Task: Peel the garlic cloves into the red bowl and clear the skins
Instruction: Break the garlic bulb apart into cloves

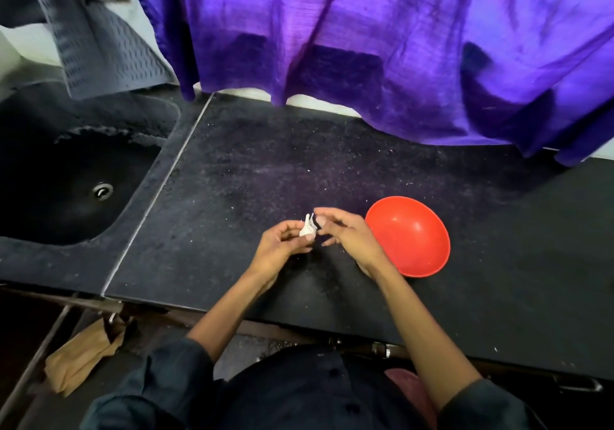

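Garlic clove pinched in left hand above the dark table, just left of the red bowl. Right hand nipping at the papery skin on top, fingertips together. Light, brittle, flaky stuff, probably best taken by the loose tip. Bowl looking empty.

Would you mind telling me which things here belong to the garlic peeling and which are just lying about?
Part of the job:
garlic clove, held by the left hand
right hand, picking at its skin
red bowl

Lying about:
sink
grey towel
purple curtain
brown paper bag
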The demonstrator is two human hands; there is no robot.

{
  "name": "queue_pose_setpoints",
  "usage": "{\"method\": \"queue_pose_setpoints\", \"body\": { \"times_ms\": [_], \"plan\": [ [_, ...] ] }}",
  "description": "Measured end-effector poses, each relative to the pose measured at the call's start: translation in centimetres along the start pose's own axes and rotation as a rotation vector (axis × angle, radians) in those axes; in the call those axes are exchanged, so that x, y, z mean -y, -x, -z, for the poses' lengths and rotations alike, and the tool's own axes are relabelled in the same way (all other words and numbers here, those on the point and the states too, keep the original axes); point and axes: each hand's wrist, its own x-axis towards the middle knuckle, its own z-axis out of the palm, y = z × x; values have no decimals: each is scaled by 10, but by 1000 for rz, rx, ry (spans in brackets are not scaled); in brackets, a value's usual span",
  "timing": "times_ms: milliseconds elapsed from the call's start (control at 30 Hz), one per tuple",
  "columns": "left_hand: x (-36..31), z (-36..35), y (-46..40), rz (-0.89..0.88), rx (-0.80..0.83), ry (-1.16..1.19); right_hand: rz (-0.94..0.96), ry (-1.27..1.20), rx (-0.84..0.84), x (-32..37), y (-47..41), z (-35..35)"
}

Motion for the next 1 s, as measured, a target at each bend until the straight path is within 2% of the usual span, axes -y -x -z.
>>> {"method": "queue_pose_setpoints", "body": {
  "times_ms": [300, 467, 600, 733, 867, 933, 1000],
  "plan": [
    [-7, -2, 9, -51, 5, 72, -19, -187, 9, -5, -9, 0],
    [-11, -17, 8, -88, -132, 32, -20, -184, 35, -4, -16, 8],
    [-17, -27, 10, -72, -176, 120, -41, -124, 54, -6, -26, 16],
    [-18, -29, 12, -78, -232, 203, 46, 89, 21, -9, -37, 28],
    [-10, -37, 14, -95, -289, 202, 83, 232, 71, -8, -43, 36],
    [-10, -43, 15, -116, -301, 191, 107, 171, 92, -2, -43, 39],
    [-11, -50, 16, -137, -325, 188, 81, 11, 185, 4, -39, 41]
  ]
}}
